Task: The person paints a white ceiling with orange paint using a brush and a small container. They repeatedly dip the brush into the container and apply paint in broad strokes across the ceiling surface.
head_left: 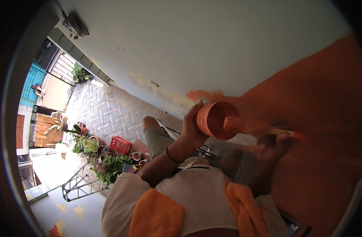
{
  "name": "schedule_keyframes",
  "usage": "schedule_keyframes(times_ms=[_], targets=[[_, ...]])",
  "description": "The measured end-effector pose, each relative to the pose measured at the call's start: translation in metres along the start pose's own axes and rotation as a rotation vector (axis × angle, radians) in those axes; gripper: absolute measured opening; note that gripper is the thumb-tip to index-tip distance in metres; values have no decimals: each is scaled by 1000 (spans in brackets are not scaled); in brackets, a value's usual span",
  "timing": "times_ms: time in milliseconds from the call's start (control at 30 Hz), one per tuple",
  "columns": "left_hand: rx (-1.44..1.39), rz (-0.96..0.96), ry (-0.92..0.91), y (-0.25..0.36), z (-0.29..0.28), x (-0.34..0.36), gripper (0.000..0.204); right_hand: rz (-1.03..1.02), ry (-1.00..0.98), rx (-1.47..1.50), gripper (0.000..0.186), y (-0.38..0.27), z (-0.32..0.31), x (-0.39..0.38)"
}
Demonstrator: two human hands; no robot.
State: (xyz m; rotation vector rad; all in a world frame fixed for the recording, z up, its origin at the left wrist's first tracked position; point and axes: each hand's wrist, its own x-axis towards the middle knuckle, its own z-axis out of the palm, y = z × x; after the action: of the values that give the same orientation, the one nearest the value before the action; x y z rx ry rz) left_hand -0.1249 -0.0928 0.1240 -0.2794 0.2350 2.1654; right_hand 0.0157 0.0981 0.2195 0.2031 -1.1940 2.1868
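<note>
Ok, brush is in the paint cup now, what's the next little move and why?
Probably lift the brush out of the orange cup and carry it to the edge of the orange patch. The bristles sit in the cup's mouth, the left hand holds it tilted, and the pale wall remains unpainted.

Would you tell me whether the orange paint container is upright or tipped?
Tipped: the paint container in the left hand shows its open mouth sideways toward the brush.

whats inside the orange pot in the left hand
The brush head dips into the paint pot, whose inside is coated orange. The bristle tips and the paint level are hidden.
</note>
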Motion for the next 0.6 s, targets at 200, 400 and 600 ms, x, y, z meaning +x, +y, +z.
schedule_keyframes(times_ms=[200,400,600], targets=[[-18,45,16,5,-4,3,56,19,140,-113,36,10,10,-9],[44,45,11,10,-3,2,57,60,246,-144,29,31,-6,-11],[64,31,-89,19,19,5,50,114,335,121,27,55,5,21]])
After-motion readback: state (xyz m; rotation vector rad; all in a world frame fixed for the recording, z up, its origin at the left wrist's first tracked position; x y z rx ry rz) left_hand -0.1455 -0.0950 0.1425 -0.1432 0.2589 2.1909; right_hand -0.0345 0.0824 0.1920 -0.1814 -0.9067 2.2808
